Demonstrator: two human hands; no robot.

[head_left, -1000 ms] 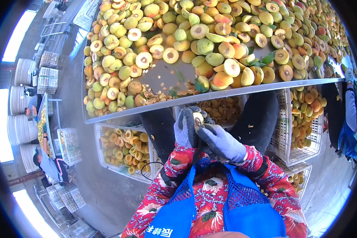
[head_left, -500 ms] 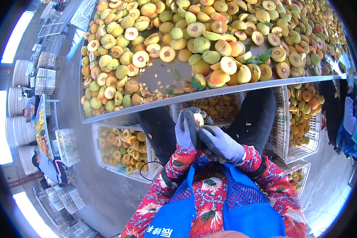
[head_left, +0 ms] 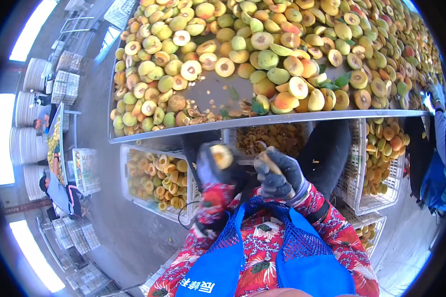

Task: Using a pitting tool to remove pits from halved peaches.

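My left hand (head_left: 206, 167), gloved and smeared by motion, grips a peach half (head_left: 221, 157) with its cut face showing. It is over the right edge of a white crate (head_left: 156, 150) of hollowed peach halves. To its right, my gloved right hand (head_left: 284, 179) is closed round the wooden handle (head_left: 271, 162) of a small hand tool; a thin curved end shows above the fist. The two hands are apart, below the metal table's front edge (head_left: 282, 119). On that table lie many cut peaches (head_left: 298, 87), pits still in several.
Between my knees is a crate of brownish scraps (head_left: 270, 140). On the right, a white crate (head_left: 358, 168) holds more peach halves. A co-worker (head_left: 433, 163) is at the far right. Another person (head_left: 59, 190) works at the left, near stacked crates (head_left: 64, 89).
My hands have come apart: the left moved left with the peach half, the right moved slightly right. The wooden-handled tool now shows in my right hand. The whole view has shifted a little.
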